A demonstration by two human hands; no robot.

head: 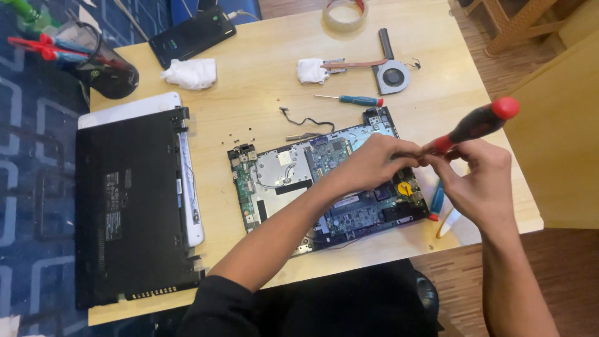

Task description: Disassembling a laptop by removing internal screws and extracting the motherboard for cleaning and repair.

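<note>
Right hand (483, 181) closed around the red-and-black screwdriver (477, 123), tip down at the circuit board (331, 187) lying mid-table (262, 112); left hand (374, 163) pinches near the tip, whether it holds anything I cannot tell. Risks: a slipped tip could gouge the board, and loose screws (240, 134) could roll off.

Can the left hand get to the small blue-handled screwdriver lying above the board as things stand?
Probably yes. The blue-handled screwdriver lies alone on bare table, nothing over it. But the left hand is busy at the circuit board beside the right hand, which holds the red-and-black screwdriver.
</note>
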